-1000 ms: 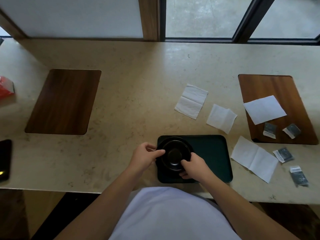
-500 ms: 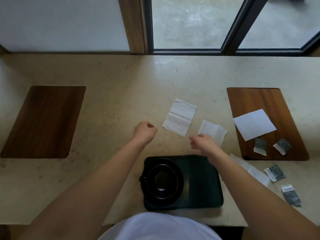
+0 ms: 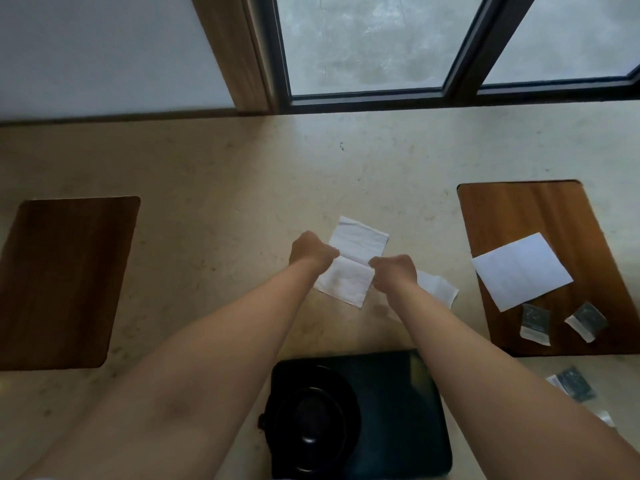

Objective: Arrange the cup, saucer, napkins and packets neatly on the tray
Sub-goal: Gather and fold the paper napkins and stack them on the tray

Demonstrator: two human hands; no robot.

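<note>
The dark tray is lying at the near edge of the pale stone counter, and it is carrying the black saucer on its left half, with the black cup sitting on the saucer, mouth up. The tray's right half is holding nothing else.

Beyond the tray, a creased white napkin is lying open on the counter. The left hand is curling its fingers onto the napkin's left edge at the fold and seems to be pinching it. The right hand is meeting the napkin's right edge at the same crease, fingers bent; whether it is truly gripping the paper is hard to tell. Both forearms are reaching out over the tray's sides.

A second napkin is lying partly under the right wrist, just beside the first. Farther right, a wooden placemat is bearing a third napkin and two small dark packets near its front edge. Another packet is resting on the counter just in front of that mat, beside the right forearm. A second wooden mat is lying well apart on the left. A window frame is running along the counter's far side.
</note>
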